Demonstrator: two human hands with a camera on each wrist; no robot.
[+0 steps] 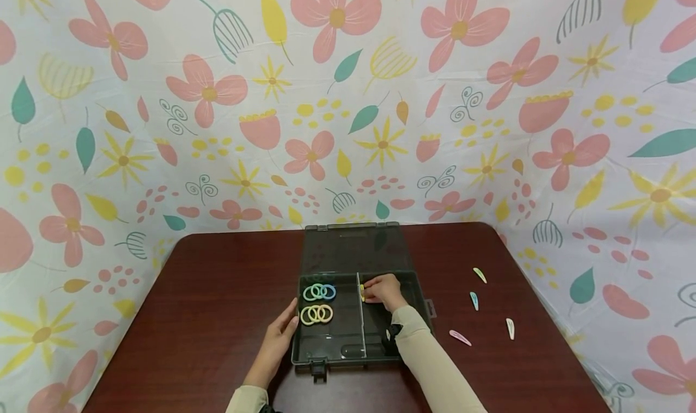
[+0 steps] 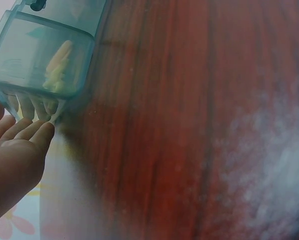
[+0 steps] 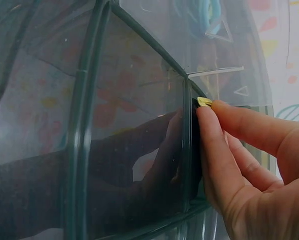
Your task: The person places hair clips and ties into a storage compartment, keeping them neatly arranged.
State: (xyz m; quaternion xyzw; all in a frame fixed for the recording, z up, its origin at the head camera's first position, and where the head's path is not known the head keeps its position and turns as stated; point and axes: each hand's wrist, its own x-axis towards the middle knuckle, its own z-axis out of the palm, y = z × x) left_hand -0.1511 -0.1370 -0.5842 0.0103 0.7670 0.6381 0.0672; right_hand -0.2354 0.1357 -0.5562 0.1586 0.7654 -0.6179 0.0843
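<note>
A dark see-through plastic box lies with its lid folded back, split by a thin upright divider. My right hand reaches into its right compartment. Thumb and forefinger pinch a small yellow hair clip close beside the divider. My left hand rests on the box's left side; in the left wrist view its straight fingers touch the outer wall. Green-to-blue hair rings overlap in a row in the left compartment, above a row of yellowish hair rings.
Right of the box, on the dark wooden table, are a yellow-green hair clip, a blue one, a white one and a pink one. A latch juts from the box's front. Flowered cloth surrounds the table.
</note>
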